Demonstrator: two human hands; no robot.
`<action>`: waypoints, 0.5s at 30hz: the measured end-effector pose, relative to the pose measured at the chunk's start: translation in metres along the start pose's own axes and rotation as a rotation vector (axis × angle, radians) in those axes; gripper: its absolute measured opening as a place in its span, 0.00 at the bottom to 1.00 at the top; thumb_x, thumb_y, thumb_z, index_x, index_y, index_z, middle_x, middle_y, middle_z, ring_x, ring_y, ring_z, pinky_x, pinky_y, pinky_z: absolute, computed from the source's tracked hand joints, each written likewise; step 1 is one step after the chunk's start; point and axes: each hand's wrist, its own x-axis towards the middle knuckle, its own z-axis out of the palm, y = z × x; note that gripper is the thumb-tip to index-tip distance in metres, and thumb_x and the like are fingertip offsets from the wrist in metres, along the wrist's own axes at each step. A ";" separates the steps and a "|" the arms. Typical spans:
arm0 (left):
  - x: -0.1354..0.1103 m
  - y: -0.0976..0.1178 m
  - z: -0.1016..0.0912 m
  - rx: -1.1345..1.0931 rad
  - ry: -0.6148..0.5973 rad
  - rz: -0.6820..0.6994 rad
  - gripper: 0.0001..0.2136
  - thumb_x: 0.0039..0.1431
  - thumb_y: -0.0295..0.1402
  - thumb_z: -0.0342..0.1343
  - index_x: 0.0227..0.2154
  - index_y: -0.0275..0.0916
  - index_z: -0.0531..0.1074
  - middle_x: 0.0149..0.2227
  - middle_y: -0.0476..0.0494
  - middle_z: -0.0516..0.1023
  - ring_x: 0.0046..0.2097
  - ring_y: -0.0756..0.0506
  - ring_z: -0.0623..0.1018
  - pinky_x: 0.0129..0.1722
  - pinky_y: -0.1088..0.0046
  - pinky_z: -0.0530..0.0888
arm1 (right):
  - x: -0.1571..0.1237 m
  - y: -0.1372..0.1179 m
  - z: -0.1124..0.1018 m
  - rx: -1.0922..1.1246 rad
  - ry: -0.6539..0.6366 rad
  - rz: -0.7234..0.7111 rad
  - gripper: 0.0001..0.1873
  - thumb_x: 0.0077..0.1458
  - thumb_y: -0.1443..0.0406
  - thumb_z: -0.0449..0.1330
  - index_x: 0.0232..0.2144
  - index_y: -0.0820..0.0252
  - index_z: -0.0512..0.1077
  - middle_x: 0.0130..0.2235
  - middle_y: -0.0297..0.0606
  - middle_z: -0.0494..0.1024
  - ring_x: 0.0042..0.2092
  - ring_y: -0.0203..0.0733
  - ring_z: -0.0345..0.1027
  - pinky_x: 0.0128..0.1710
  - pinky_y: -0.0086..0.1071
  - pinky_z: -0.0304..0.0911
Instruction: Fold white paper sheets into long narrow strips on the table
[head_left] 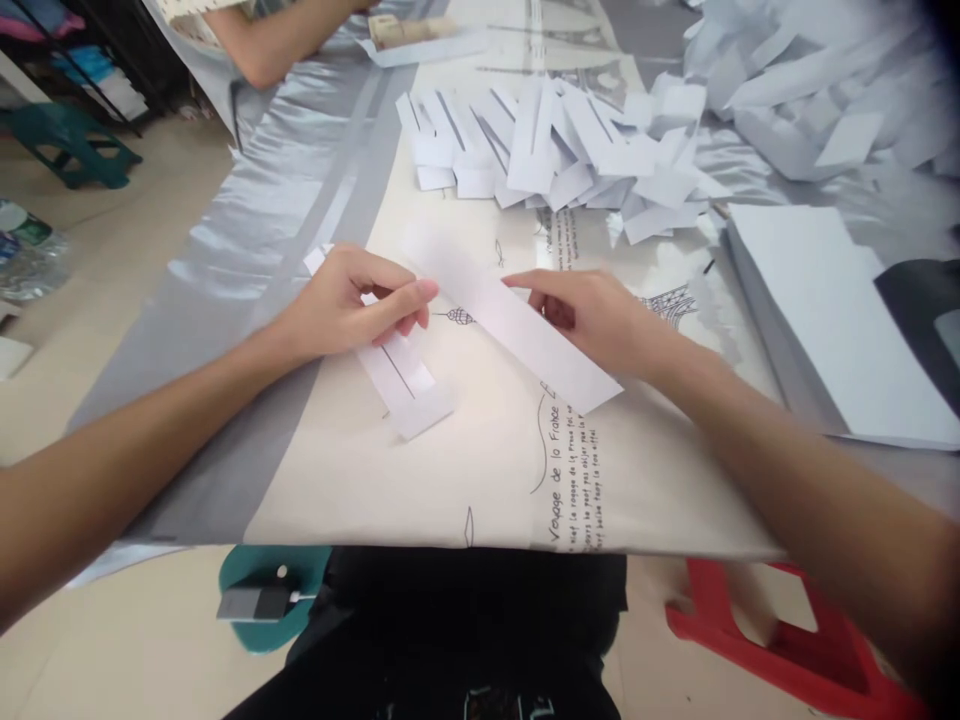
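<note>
A plain white paper strip (536, 340) lies at a slant between my hands, its far end blurred. My left hand (367, 300) is closed in a pinch, thumb and forefinger at the strip's left edge. On the other side, my right hand (592, 315) has its forefinger tip at the strip's right edge, while the other fingers curl in, partly hidden by the paper. Beneath my left hand rests a second white piece, a slit paper strip (409, 385) with a dark line along its middle; its upper part is mostly covered by the hand.
Folded, slit paper pieces (532, 140) lie in a row ahead, with a larger paper heap (817, 90) at the far right. A white paper stack (832, 320) stands at right on the printed tablecloth (360, 480). Another person's arm (277, 45) reaches in at far left.
</note>
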 end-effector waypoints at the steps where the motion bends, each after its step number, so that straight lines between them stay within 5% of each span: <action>1: 0.000 0.002 0.003 0.085 0.068 0.031 0.21 0.69 0.44 0.51 0.24 0.39 0.77 0.20 0.48 0.75 0.22 0.50 0.73 0.26 0.73 0.70 | -0.001 -0.004 0.001 -0.062 -0.012 -0.027 0.14 0.61 0.68 0.59 0.47 0.52 0.77 0.27 0.29 0.73 0.27 0.35 0.62 0.30 0.33 0.57; 3: -0.001 0.005 0.011 0.265 0.117 0.094 0.18 0.69 0.43 0.50 0.32 0.39 0.80 0.33 0.44 0.81 0.35 0.45 0.79 0.38 0.68 0.75 | -0.001 -0.011 0.001 -0.138 -0.042 -0.063 0.12 0.61 0.70 0.56 0.42 0.54 0.77 0.29 0.32 0.73 0.28 0.37 0.62 0.30 0.33 0.55; 6: -0.004 0.004 0.023 0.448 0.013 0.155 0.15 0.70 0.40 0.50 0.46 0.40 0.79 0.49 0.40 0.79 0.53 0.38 0.76 0.54 0.55 0.72 | -0.002 -0.016 0.000 -0.231 -0.111 -0.106 0.10 0.60 0.71 0.55 0.36 0.58 0.76 0.30 0.36 0.70 0.28 0.37 0.60 0.28 0.33 0.53; 9: -0.006 -0.002 0.027 0.463 -0.064 0.199 0.15 0.72 0.37 0.48 0.52 0.40 0.76 0.54 0.39 0.76 0.57 0.38 0.73 0.58 0.53 0.70 | -0.002 -0.014 0.002 -0.255 -0.119 -0.136 0.09 0.61 0.69 0.55 0.32 0.59 0.75 0.29 0.36 0.67 0.26 0.36 0.57 0.26 0.33 0.52; 15: -0.008 -0.001 0.029 0.445 -0.061 0.199 0.15 0.72 0.37 0.48 0.51 0.42 0.78 0.58 0.37 0.71 0.61 0.37 0.69 0.60 0.53 0.68 | -0.001 -0.013 0.017 0.016 0.089 -0.122 0.11 0.66 0.65 0.55 0.41 0.55 0.79 0.44 0.42 0.75 0.39 0.42 0.70 0.38 0.36 0.66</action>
